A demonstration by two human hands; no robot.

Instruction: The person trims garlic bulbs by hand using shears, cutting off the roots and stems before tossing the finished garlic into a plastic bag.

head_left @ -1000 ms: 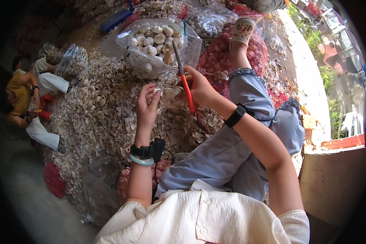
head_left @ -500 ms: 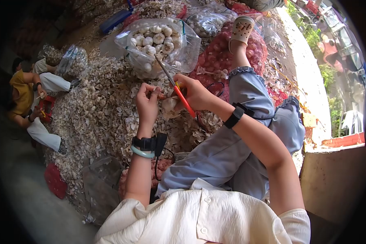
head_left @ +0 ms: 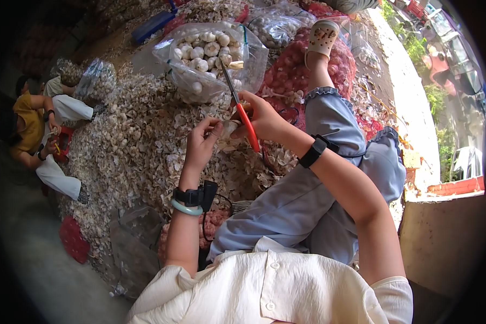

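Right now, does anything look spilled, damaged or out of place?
Papery garlic skins are strewn in a wide, loose heap beside the clear bag of bulbs, untidy like a spill, though probably just peelings. Nothing else stands out.

The person wears a cream short-sleeved shirt [head_left: 318, 286] with pale round buttons [head_left: 272, 286], loose blue-grey trousers [head_left: 281, 210] with a ruffled cuff [head_left: 321, 92], a beige perforated clog [head_left: 323, 40] carrying small charms, black wrist straps [head_left: 312, 155], a dark box [head_left: 209, 195] trailing a black cable, and a pale green bangle [head_left: 186, 209]
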